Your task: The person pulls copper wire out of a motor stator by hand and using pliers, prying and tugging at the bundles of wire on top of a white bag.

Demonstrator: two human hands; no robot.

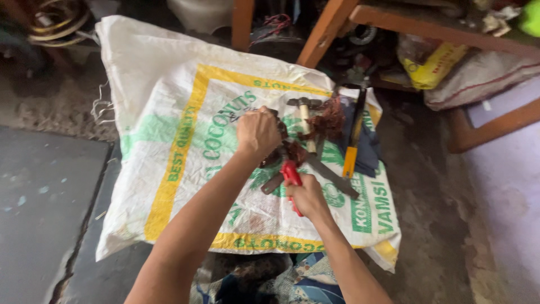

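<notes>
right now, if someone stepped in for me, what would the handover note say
Left hand: fist closed around a dark metal part with copper wire, held over the woven sack.
Right hand: gripping red-handled pliers, jaws at that part.
On the sack to the right: hammer, tangle of copper wire, yellow-handled tool, long flat blade.
Done: some wire already lies loose. Left: wire remains on the part.

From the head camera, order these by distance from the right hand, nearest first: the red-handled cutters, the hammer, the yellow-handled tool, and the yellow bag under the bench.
From the right hand:
1. Red-handled cutters, in its grip.
2. Yellow-handled tool, up and to its right on the sack.
3. Hammer, farther up the sack, though close to call with the tool.
4. Yellow bag, far upper right under the bench.
</notes>
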